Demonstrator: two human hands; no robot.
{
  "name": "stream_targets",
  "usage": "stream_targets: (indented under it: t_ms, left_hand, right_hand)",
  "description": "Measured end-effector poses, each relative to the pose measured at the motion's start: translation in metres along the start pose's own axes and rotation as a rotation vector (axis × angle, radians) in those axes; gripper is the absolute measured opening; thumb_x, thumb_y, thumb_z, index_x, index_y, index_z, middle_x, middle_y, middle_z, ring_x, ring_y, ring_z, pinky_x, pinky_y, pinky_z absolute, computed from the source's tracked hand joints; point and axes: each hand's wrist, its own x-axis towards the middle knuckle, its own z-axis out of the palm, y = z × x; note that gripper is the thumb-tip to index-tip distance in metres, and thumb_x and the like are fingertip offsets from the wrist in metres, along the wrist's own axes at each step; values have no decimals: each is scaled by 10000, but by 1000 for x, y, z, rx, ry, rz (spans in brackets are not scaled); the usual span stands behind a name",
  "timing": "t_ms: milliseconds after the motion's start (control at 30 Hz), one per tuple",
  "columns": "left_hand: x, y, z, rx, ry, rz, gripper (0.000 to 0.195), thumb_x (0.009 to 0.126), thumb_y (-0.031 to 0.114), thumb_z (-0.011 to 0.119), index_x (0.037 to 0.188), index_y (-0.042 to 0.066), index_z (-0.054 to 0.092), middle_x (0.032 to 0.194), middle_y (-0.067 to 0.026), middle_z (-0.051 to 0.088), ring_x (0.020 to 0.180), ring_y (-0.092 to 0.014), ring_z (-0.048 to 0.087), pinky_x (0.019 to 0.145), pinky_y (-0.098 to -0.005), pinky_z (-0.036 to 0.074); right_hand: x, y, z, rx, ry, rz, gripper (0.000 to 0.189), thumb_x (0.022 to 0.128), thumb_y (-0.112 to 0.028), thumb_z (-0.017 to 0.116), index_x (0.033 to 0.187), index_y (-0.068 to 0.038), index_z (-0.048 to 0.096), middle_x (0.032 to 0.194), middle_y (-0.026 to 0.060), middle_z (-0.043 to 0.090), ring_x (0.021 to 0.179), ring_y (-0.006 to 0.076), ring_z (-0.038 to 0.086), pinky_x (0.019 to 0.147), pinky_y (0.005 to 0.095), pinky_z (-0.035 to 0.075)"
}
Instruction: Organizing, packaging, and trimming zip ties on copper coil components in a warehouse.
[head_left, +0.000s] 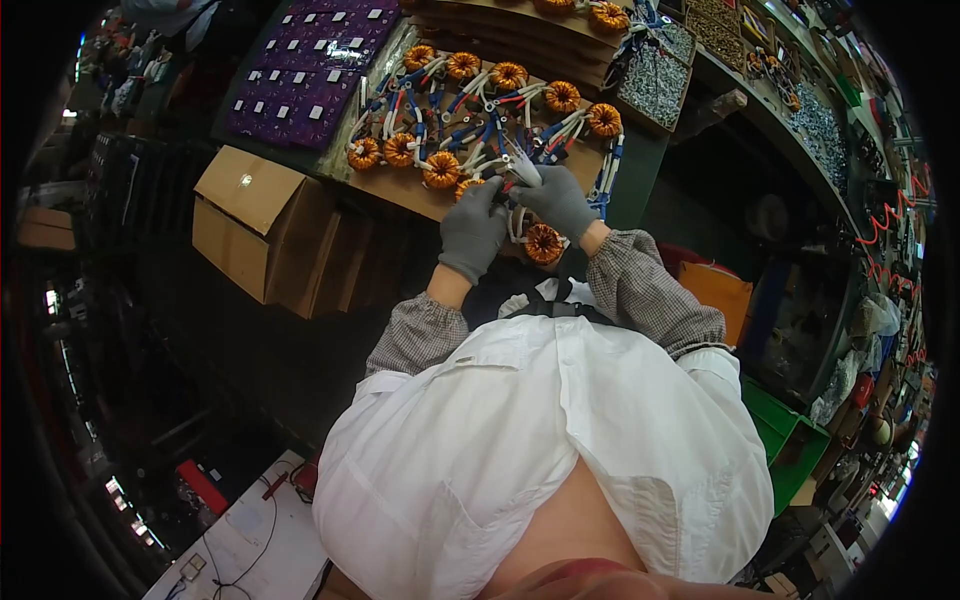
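My left hand (474, 231), in a grey glove, pinches a wire lead at the near edge of a cardboard sheet (401, 187); the fingers partly hide it. Close beside it, my right hand (559, 201), also gloved, grips a bunch of thin white plastic strips (525, 168) that look like cable ties. Below and between the hands, a copper-wound toroid coil (544, 244) hangs by white leads at the sheet's edge. Further coils, such as one toroid (442, 169), lie in two rows on the cardboard. Their blue, white and red leads with ring terminals (491, 109) meet in the middle.
Purple sheets with white squares (300, 75) lie at the left. Stacked cardboard (517, 45) holding more coils stands behind, beside a box of small metal parts (652, 86). An open carton (251, 221) stands left of the bench, and a green crate (787, 442) is at my right.
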Motion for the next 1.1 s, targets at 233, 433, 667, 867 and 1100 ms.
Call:
stream_targets:
  t_ms: [233, 433, 667, 867, 1100]
  left_hand:
    - [20, 4, -19, 169, -398, -251, 266, 808, 293, 610, 969, 85, 653, 938, -150, 648, 846, -310, 633, 710, -402, 498]
    - [11, -4, -30, -589, -595, -374, 257, 837, 278, 597, 900, 32, 638, 816, -112, 670, 713, -215, 643, 603, -328, 496]
    - [11, -20, -22, -1154, -486, -692, 359, 901, 351, 476, 948, 10, 580, 749, -120, 637, 710, -235, 644, 593, -322, 539]
    - [17, -30, -23, -1254, -473, -557, 404, 929, 396, 358, 857, 48, 549, 831, -186, 662, 675, -293, 665, 583, -363, 566]
    - [15, -36, -18, -1271, -488, -466, 350, 924, 376, 397, 907, 45, 511, 804, -160, 649, 663, -251, 656, 576, -336, 556]
  right_hand:
    - [2, 22, 18, -92, 109, -169, 464, 760, -374, 739, 986, 16, 630, 789, 167, 648, 673, 235, 614, 644, 370, 476]
    - [9, 25, 24, 364, 101, -28, 353, 783, -248, 748, 947, 45, 637, 764, 104, 655, 650, 154, 597, 586, 307, 473]
    - [-1, 8, 1, 647, -94, 207, 314, 810, -247, 726, 934, 10, 595, 614, 8, 531, 462, 83, 470, 405, 241, 370]
    - [-4, 8, -1, 728, -117, 228, 299, 814, -227, 720, 941, -8, 562, 556, -6, 455, 389, 81, 397, 353, 240, 304]
    - [-2, 8, 0, 753, -133, 236, 290, 811, -224, 722, 934, -18, 559, 550, -7, 446, 383, 82, 386, 346, 242, 300]
